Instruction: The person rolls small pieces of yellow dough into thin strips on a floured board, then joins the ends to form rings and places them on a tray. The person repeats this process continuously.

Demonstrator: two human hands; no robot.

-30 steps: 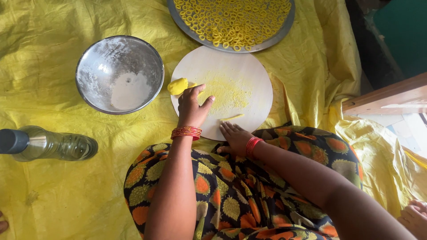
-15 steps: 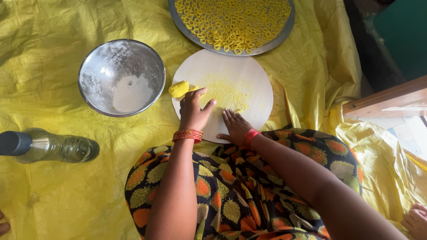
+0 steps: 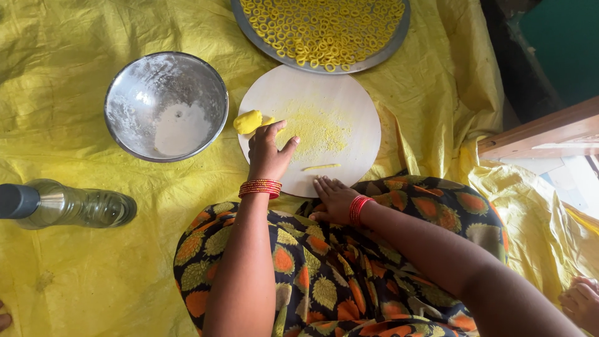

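Yellow sheet [image 3: 68, 81]: a crinkled plastic cover spreads under everything we see, with no worktop in view.
Round board [image 3: 349, 100]: pale wood, lying flat on the sheet just beyond our lap, dusted in the middle with yellow crumbs.
Dough lump [image 3: 248, 122]: a small yellow ball sits at the board's left edge, just beyond our left fingertips; we cannot tell whether they touch it.
Left hand [image 3: 268, 153]: it rests on the near-left part of the board, fingers loosely spread, thumb out to the right, its grip apart and closed on nothing.
Dough strip [image 3: 322, 166]: a thin yellow roll lies on the near part of the board, between our two hands.
Right hand [image 3: 336, 198]: it lies flat, palm down, at the board's near edge, fingers together and straight, clamped on nothing.
Bangles [image 3: 260, 188]: red bands circle both wrists.
Steel bowl [image 3: 131, 87]: left of the board, with white flour in its bottom.
Metal tray [image 3: 387, 47]: far side, touching the board's rim, covered with small yellow rings.
Bottle [image 3: 75, 206]: clear, dark-capped, lying on its side at the near left.
Patterned cloth [image 3: 324, 281]: orange and green fabric covers our lap.
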